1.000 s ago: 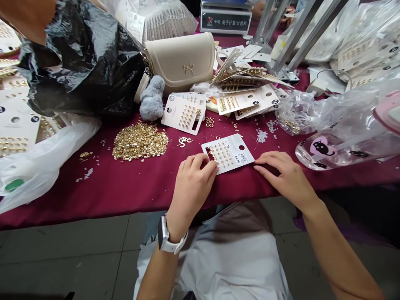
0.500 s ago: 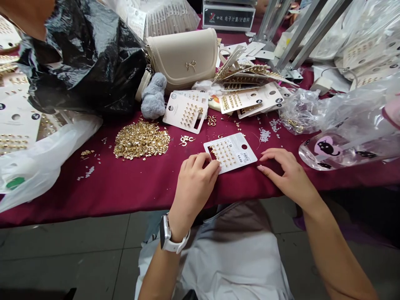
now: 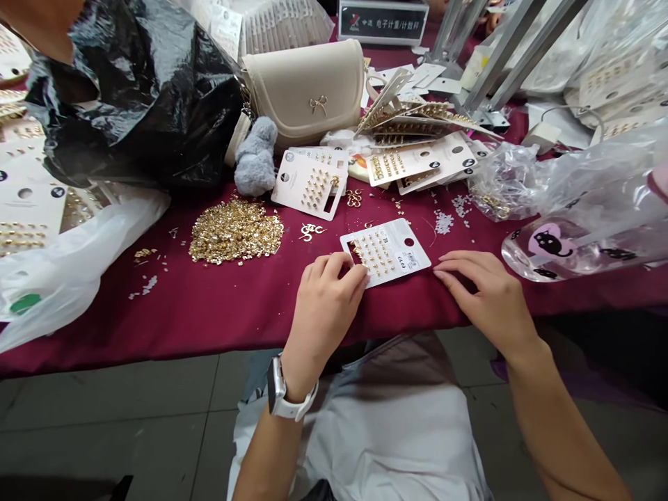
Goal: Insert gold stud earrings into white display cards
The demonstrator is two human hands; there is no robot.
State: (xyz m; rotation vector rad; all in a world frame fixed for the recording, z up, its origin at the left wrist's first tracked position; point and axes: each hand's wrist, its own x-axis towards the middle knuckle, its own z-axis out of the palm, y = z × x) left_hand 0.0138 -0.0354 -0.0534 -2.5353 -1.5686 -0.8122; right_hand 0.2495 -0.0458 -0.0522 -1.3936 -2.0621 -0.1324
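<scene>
Left grip [image 3: 326,296] on earring card [image 3: 385,252] (long axis crosswise, hole rightward).

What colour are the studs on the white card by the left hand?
Gold studs, shown best in the head view.

A white earring card [image 3: 386,252] lies flat on the cloth, set with rows of gold studs [image 3: 373,252]. The left hand [image 3: 323,299] sits at its seven o'clock corner, seemingly gripping it. The open right hand [image 3: 485,296] rests just beside it, at four o'clock.
</scene>
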